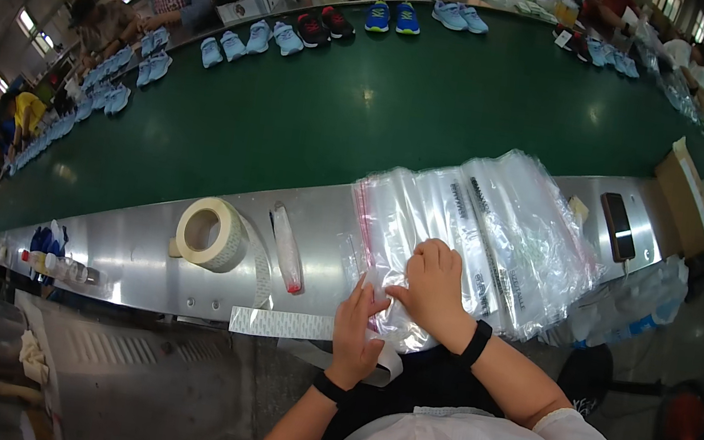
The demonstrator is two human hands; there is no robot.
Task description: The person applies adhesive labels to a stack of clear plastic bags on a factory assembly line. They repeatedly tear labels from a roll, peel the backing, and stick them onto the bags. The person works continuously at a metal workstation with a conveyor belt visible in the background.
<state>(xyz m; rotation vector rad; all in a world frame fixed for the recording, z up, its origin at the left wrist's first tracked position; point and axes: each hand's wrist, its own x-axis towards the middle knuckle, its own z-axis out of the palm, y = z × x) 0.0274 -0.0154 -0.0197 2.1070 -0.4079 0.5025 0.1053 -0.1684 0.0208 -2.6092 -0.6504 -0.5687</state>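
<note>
Bags [477, 229] of clear plastic lie fanned in a stack on the steel table [140, 253], at its near edge, right in front of the person. The right hand [432, 290] rests flat on the lower left corner of the stack, fingers loosely spread, pressing the top bag down. The left hand [357, 333] sits just beside it at the table edge, fingers pinched on the bag's corner and a strip of tape [283, 325] that runs left along the edge. A tape roll [211, 233] stands to the left on the table, with a small rolled bag [287, 250] between it and the stack. Beyond the steel lies a green belt [340, 110] carrying blue and black shoes [288, 35] along its far side, where other people work.
</note>
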